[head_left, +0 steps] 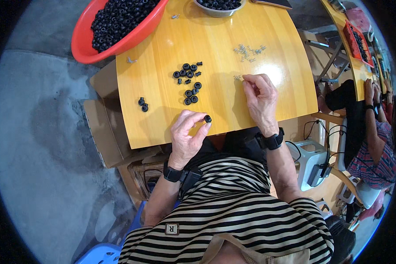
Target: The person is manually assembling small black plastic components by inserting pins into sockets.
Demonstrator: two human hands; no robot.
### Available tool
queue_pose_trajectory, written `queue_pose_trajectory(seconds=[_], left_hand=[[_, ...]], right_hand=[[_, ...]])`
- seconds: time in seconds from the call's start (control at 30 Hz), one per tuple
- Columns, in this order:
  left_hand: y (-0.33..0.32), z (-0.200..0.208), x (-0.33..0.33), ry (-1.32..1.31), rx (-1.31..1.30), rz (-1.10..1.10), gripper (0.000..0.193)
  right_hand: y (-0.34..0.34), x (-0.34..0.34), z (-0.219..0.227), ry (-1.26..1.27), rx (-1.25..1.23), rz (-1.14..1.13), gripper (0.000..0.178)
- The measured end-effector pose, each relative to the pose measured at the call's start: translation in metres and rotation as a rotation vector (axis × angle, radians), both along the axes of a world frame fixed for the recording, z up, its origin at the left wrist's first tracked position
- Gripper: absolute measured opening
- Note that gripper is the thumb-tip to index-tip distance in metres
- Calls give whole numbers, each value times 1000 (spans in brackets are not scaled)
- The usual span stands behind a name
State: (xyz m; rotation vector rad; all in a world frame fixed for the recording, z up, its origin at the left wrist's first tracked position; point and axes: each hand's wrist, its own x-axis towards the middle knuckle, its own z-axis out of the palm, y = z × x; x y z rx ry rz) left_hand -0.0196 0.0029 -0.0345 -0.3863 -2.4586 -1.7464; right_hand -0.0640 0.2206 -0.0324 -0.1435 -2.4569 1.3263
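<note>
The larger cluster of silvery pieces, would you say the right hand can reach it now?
Probably yes: the right hand is close to the larger silvery cluster, and only bare tabletop shows between them.

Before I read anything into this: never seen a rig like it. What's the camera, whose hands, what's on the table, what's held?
No machine: these are a person's bare hands. The one picture is from a fisheye camera on that person's head, looking down past their striped shirt, so straight edges bend. The left hand pinches a small black part. The right hand is beside a few silvery pieces; whether it holds one, I can't tell. The yellow table also bears loose black parts, a scattered silvery pile, a red basin and a pale bowl, both full of dark pieces. At right, a co-worker sits at another table.
</note>
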Motion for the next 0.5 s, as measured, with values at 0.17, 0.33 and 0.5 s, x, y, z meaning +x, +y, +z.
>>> queue_pose_trajectory(seconds=[0.17,0.33,0.5], left_hand=[[1,-4,1,12,8,8,22],[1,0,1,17,-14,8,22],[1,-2,1,23,-25,7,22]], right_hand=[[-2,-8,-2,37,224,5,10],[-5,-14,0,36,428,32,10],[-7,-11,4,48,178,10,8]])
